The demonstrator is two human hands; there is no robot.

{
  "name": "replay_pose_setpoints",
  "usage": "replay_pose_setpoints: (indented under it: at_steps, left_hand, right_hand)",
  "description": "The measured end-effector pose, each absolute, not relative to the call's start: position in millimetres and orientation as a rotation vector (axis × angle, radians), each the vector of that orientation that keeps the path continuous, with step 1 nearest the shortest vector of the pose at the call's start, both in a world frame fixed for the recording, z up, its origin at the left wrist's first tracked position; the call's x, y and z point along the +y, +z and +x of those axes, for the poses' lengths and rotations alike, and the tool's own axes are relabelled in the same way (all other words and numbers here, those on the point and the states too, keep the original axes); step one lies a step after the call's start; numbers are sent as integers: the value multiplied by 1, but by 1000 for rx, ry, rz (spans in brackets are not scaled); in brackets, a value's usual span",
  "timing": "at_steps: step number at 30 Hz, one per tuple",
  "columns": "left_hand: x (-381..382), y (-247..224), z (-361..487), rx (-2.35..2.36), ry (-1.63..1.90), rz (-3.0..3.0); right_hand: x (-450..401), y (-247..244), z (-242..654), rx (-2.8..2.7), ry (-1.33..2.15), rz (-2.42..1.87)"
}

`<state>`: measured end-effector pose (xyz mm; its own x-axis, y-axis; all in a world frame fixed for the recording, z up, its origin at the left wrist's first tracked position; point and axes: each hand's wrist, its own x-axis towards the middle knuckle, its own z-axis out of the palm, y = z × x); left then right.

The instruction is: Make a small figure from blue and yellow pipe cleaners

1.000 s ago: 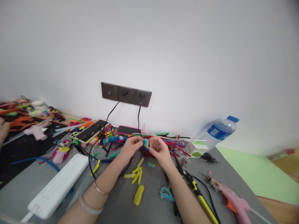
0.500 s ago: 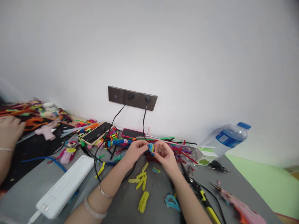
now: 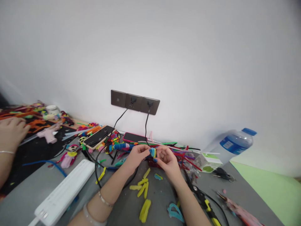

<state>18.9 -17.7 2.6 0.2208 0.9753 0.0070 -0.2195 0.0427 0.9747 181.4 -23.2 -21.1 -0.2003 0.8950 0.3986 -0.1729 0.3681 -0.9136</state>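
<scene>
A small folded piece of fuzzy blue and yellow pipe cleaner (image 3: 153,152) is held up over the middle of the table. My left hand (image 3: 138,156) pinches its left side between thumb and fingers. My right hand (image 3: 166,159) is curled at its right side, thumb below and index finger above, closed around the edge. Just below lie several short yellow pipe cleaner pieces (image 3: 142,187) and a thicker folded yellow piece (image 3: 145,211). A small blue and yellow piece (image 3: 158,176) rests near my right wrist, and a bent light-blue loop (image 3: 175,212) beside my right forearm.
A white power strip (image 3: 67,191) and black cables lie to the left. Two phones (image 3: 100,137), a doll (image 3: 70,155) and colourful stems line the wall. Yellow-black pliers (image 3: 204,201), a pink glue gun (image 3: 238,209) and a water bottle (image 3: 236,142) stand right. Another person's hand (image 3: 12,133) is far left.
The view has tilted up slightly, so everything sits a little lower. Both hands still have the blue and yellow piece, which has turned a little between the fingers.
</scene>
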Motion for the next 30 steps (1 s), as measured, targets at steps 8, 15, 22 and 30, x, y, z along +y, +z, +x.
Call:
replay_pose_setpoints:
  at_steps: [8, 15, 22, 30]
  left_hand:
    - [-17, 2, 18, 914, 1111, 1129]
    - [-17, 2, 18, 912, 1114, 1139]
    - [-14, -3, 17, 919, 1084, 1155]
    - [-14, -3, 17, 895, 1100, 1150]
  right_hand:
    - [-23, -19, 179, -1423, 1104, -724]
    - [-23, -17, 178, -1425, 1097, -741]
    - [-22, -18, 179, -1434, 1089, -732]
    - [-22, -18, 178, -1436, 1076, -748]
